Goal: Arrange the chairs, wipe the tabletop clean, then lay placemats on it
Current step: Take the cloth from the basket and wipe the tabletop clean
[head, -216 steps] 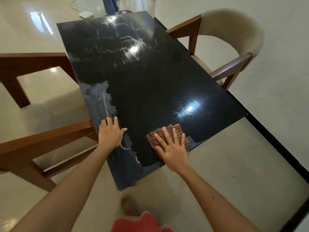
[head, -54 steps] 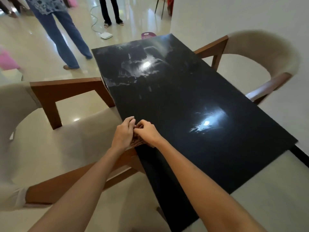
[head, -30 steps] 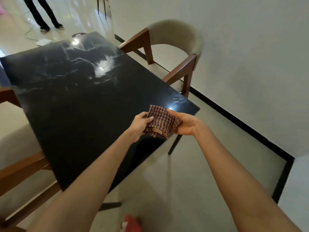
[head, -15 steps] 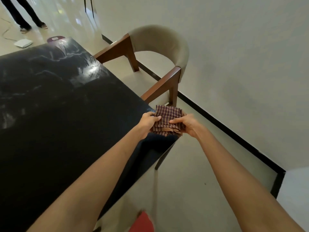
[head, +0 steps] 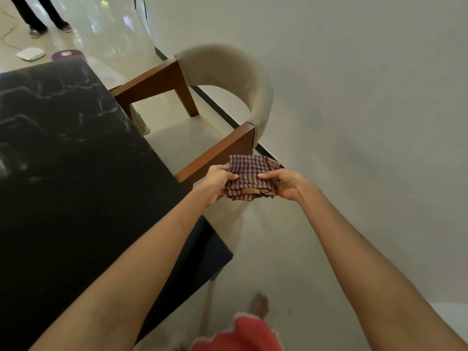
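A folded brown checked cloth (head: 249,177) is held in the air between both hands, just past the right edge of the black marble tabletop (head: 76,173). My left hand (head: 217,182) pinches its left side, thumb on top. Its right side is pinched by my right hand (head: 285,183). A beige padded chair (head: 228,79) with brown wooden arms stands right of the table, its near arm directly behind the cloth.
A grey wall (head: 354,97) with a black skirting strip runs close behind the chair. A person's legs (head: 38,13) stand far left on the glossy floor, near a white flat device (head: 30,53) and a purple object (head: 67,55). My bare foot (head: 260,305) is below.
Both hands lifted the cloth off the tabletop and carried it rightwards, past the table's right edge to in front of the chair arm. The view swung right with them.
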`<state>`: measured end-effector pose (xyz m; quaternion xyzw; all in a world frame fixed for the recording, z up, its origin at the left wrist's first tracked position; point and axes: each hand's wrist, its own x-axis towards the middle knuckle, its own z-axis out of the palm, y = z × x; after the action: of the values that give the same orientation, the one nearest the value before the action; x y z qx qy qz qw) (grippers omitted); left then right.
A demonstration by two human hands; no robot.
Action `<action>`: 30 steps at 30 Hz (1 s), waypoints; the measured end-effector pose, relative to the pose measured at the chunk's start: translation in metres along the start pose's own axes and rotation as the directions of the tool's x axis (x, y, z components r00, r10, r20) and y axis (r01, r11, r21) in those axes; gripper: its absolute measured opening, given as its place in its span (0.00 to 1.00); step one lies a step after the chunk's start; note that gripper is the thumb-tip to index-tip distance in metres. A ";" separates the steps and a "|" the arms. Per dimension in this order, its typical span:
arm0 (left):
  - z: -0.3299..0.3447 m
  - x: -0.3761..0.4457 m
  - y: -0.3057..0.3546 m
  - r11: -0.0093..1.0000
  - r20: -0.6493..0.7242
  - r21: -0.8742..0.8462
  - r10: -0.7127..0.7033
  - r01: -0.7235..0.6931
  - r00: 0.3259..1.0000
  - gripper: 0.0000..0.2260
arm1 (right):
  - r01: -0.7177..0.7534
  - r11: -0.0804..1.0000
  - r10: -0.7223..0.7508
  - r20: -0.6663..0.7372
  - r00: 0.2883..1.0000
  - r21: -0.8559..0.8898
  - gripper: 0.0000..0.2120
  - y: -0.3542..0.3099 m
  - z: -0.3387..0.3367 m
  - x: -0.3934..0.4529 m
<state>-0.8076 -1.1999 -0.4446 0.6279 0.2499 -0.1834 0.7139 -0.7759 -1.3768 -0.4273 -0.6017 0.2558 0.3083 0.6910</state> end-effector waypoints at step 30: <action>0.043 0.252 0.171 0.869 -0.755 -0.379 -0.091 -0.319 0.649 0.10 | 0.300 0.746 -0.001 0.450 0.893 -0.595 0.12 -0.291 0.079 0.282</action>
<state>-0.5005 -1.2045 -0.4515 0.4638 0.5181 0.2079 0.6879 -0.3720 -1.2901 -0.4238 -0.7412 -0.0733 0.4417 0.5002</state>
